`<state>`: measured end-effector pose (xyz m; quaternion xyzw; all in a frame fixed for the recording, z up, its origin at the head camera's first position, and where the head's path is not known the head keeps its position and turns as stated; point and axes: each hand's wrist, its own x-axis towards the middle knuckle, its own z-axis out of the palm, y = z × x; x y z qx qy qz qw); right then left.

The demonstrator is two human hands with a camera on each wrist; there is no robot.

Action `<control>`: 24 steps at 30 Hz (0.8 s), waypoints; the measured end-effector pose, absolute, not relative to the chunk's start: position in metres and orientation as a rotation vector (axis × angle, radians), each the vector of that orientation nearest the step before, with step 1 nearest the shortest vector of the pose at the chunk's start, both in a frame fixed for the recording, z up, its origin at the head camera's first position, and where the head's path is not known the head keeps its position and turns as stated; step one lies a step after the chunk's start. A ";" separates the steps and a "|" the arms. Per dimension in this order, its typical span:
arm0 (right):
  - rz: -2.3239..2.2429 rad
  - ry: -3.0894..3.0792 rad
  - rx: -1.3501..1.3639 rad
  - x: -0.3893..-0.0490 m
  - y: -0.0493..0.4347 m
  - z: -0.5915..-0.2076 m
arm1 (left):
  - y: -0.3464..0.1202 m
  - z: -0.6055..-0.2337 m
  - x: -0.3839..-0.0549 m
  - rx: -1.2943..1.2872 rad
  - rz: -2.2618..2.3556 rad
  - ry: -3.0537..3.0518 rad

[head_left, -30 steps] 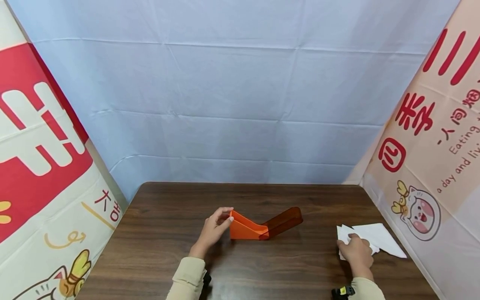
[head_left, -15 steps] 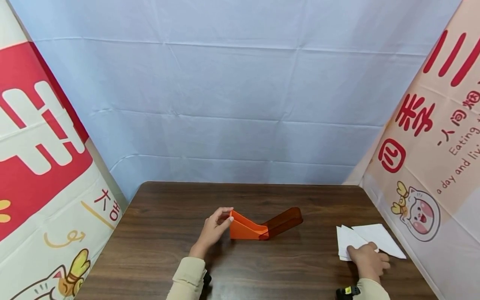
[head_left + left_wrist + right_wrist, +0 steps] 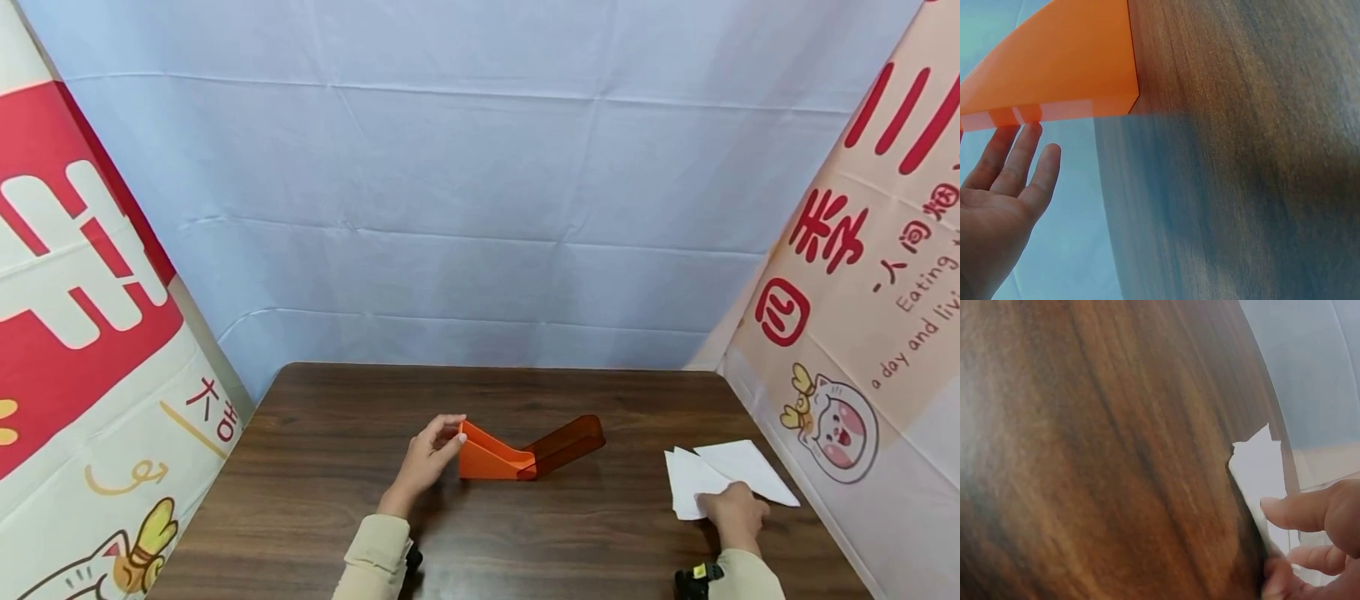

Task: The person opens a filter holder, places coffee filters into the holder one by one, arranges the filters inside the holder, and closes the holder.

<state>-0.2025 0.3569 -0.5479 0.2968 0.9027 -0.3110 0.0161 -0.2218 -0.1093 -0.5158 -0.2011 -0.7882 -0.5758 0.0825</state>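
Observation:
An orange box [image 3: 489,458] with sloping sides stands on the table, its see-through dark orange lid [image 3: 566,446] swung out to the right. My left hand [image 3: 422,467] holds the box's tall left end, thumb on the near side and fingers behind. In the left wrist view, several fingertips [image 3: 1032,128] meet the orange wall [image 3: 1054,62]; the thumb is out of sight. At the table's right, several white paper sheets [image 3: 693,479] lie fanned out. My right hand [image 3: 735,512] pinches their near edge. Its thumb [image 3: 1297,510] presses on the white paper [image 3: 1259,469] in the right wrist view, other fingers beneath.
Both hands work over a dark wood-grain table [image 3: 360,400]. A pale blue cloth [image 3: 450,208] hangs behind it. Printed cloths hang at the left [image 3: 82,333] and right [image 3: 862,333], the right one close to the sheets.
My right hand moved right across the sheets, spread its fingers, then drew them in on the near edge. The sheets shifted slightly left and away. The left hand and orange box stayed put.

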 end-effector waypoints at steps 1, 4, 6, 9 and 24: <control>-0.992 2.827 0.910 -0.203 0.357 -0.548 | -0.109 -0.511 -0.220 -0.607 -1.726 -2.351; -1.092 2.857 0.904 -0.204 0.357 -0.549 | -0.109 -0.505 -0.216 -0.581 -1.747 -2.379; -1.159 2.862 0.915 -0.204 0.357 -0.550 | -0.109 -0.503 -0.215 -0.569 -1.751 -2.394; -1.236 2.851 0.953 -0.202 0.358 -0.550 | -0.109 -0.503 -0.216 -0.566 -1.763 -2.400; -1.375 2.726 1.071 -0.198 0.361 -0.542 | -0.109 -0.502 -0.216 -0.585 -1.748 -2.393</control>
